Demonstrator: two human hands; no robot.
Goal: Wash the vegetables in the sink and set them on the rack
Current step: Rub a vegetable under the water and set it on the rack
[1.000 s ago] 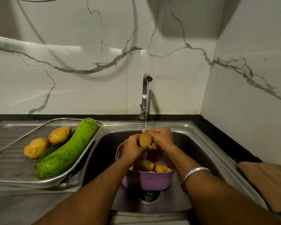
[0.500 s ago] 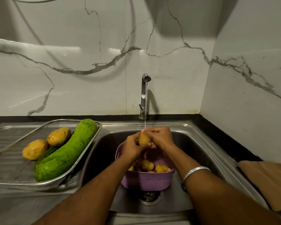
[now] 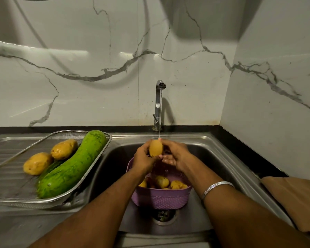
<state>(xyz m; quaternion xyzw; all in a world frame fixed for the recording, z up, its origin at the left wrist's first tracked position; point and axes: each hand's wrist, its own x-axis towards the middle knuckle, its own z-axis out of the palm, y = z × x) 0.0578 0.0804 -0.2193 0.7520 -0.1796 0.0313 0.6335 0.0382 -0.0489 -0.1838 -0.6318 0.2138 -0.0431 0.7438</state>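
The steel sink (image 3: 213, 158) holds a purple basket (image 3: 161, 198); its drainboard (image 3: 5, 149) bears a wire rack (image 3: 48, 200).

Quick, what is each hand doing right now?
Left hand: grips the potato under the running tap.
Right hand: fingers curled on the same potato.

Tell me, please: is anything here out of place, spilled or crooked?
One small thing: the rack sits askew on the drainboard, its corner overhanging the sink. The long green gourd and two potatoes lie inside it. Nothing looks spilled or damaged.
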